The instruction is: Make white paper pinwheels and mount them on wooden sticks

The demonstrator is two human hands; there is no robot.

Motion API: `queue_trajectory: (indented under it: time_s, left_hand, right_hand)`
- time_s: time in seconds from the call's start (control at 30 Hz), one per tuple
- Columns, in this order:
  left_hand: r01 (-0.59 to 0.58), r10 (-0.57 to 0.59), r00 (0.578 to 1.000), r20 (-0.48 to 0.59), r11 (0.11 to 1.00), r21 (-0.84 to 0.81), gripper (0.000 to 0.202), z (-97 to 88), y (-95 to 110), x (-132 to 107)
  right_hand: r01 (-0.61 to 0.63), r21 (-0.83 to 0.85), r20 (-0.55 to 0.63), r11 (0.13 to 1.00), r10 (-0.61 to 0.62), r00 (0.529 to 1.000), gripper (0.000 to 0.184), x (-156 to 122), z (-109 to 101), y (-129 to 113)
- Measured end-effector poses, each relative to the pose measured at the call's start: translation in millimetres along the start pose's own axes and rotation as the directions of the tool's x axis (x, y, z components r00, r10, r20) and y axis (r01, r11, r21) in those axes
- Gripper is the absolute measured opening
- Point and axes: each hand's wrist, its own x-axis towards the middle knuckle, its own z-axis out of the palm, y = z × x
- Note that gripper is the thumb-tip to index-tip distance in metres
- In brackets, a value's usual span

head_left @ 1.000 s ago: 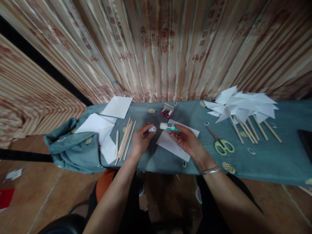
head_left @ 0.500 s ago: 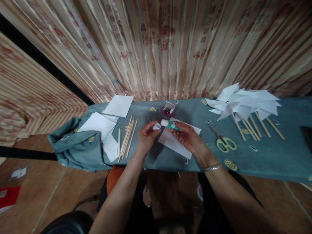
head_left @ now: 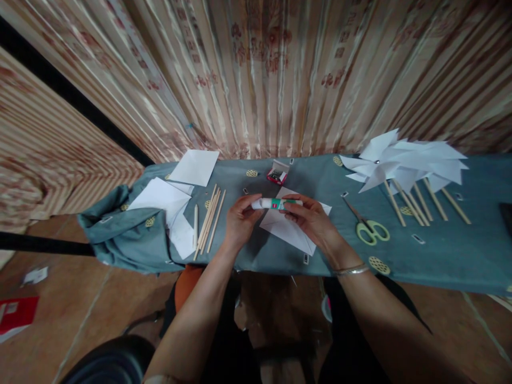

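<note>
My right hand (head_left: 306, 216) grips a green and white glue stick (head_left: 276, 204), held level above the table. The white cap (head_left: 256, 204) is pinched in my left hand (head_left: 241, 216) and meets the left end of the stick. Whether the cap is fully seated I cannot tell. Below my hands lies a white paper (head_left: 296, 234) with cut or creased diagonals, partly hidden by my right hand. A small red box (head_left: 277, 173) with its lid up, holding small dark and shiny bits, sits just beyond.
Several wooden sticks (head_left: 208, 224) and white sheets (head_left: 160, 197) lie to the left, with a pale pencil-like stick (head_left: 196, 226). Green-handled scissors (head_left: 372, 232) and several paper pinwheels (head_left: 416, 165) are on the right. A cloth (head_left: 440, 261) covers the table; a curtain (head_left: 256, 80) hangs behind.
The cap in my left hand and the glue stick in my right hand have come together end to end. Before, a small gap lay between them.
</note>
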Motion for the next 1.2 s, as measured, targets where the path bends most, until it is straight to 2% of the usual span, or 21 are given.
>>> queue_trajectory:
  time_s: [0.13,0.27,0.37,0.6,0.8,0.9,0.97,1.07,1.2]
  left_hand:
    - [-0.086,0.082,0.996,0.038,0.987,0.137,0.031,-3.0,1,-1]
    - [-0.221,0.184,0.973,0.14,0.919,0.327,0.03,-7.3,7,-2]
    - [-0.269,0.207,0.959,0.193,0.881,0.389,0.031,-9.0,9,-3]
    - [-0.265,0.181,0.956,0.229,0.867,0.422,0.03,-8.3,8,-6]
    - [-0.227,0.128,0.959,0.251,0.879,0.42,0.031,-8.8,10,-9]
    - [-0.183,0.09,0.97,0.226,0.884,0.431,0.029,-11.5,5,-9]
    - [-0.124,0.058,0.986,0.155,0.878,0.462,0.028,-16.0,-1,-7]
    - [-0.056,0.048,0.998,0.029,0.83,0.555,0.027,-26.9,-10,-1]
    - [-0.113,0.119,0.992,0.042,0.694,0.712,0.028,-37.2,-14,7]
  right_hand:
    - [0.032,-0.074,-0.007,0.997,-0.032,0.999,0.031,0,-1,-1]
    - [0.057,-0.207,0.01,0.977,-0.056,0.998,0.03,0,-4,-3]
    - [0.049,-0.257,0.019,0.965,-0.046,0.999,0.03,0,-6,-4]
    - [0.054,-0.292,0.041,0.955,-0.044,0.998,0.03,1,-5,-2]
    - [0.055,-0.311,0.091,0.949,-0.028,0.995,0.032,5,-1,10]
    - [0.105,-0.375,0.094,0.921,-0.075,0.993,0.039,8,-1,17]
    - [0.186,-0.462,0.075,0.867,-0.17,0.983,0.043,9,-6,17]
    - [0.277,-0.66,0.045,0.699,-0.331,0.943,0.034,4,-18,11]
    - [0.295,-0.832,0.107,0.471,-0.385,0.917,0.019,-12,-38,-1]
